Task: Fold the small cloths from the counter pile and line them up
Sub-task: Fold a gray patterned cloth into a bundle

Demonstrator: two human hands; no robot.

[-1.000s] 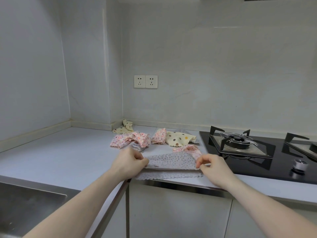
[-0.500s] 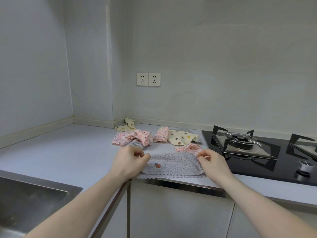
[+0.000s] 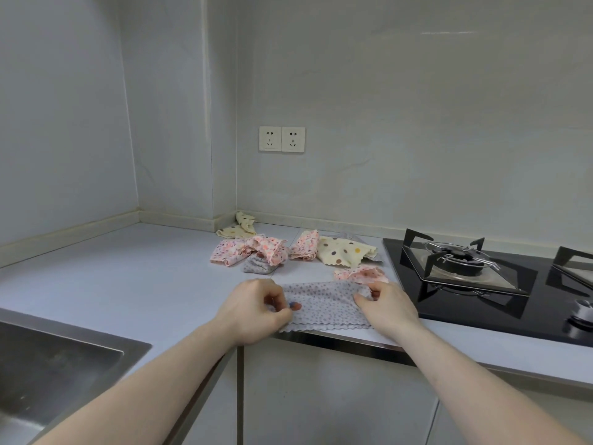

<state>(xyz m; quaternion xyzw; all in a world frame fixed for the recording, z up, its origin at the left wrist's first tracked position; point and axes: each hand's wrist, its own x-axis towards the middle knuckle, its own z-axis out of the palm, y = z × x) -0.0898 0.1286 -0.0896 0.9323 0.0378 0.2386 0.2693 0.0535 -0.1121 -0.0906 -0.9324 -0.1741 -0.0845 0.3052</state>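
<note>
Hands at the bench edge: left hand point(image 3: 256, 308) and right hand point(image 3: 386, 305) each pinch an end of a grey dotted cloth with a scalloped hem point(image 3: 325, 305), fingers curled tight, thumbs on top. L fingertips hold the near-left corner, where a small red-and-blue motif shows; R grips the far-right corner, bunching the fabric a little.

Change vs a sec ago: the raised far fold has come down toward the person and the cloth now lies flatter, doubled over, w/ its wavy hem at the front lip of the pale grey bench point(image 3: 134, 284). Both hands have drawn closer to the corners. Reads as the first fold nearly set; a second fold and placing likely remain.

Beyond the hands, the unfolded pile: a pink floral cloth, crumpled point(image 3: 253, 250), over a small grey scrap point(image 3: 256, 266); a second pink floral piece point(image 3: 305, 245); a cream cloth with big coloured dots point(image 3: 345, 252); another pink one point(image 3: 361, 273) just behind the grey cloth; a cream cloth slumped in the wall corner point(image 3: 239, 228). None looks lined up yet, so the task seems early.

R of the work: black glass gas hob w/ metal pan supports point(image 3: 465, 268). Lower L: steel sink point(image 3: 48, 364). On the wall, a white double socket point(image 3: 281, 139).
</note>
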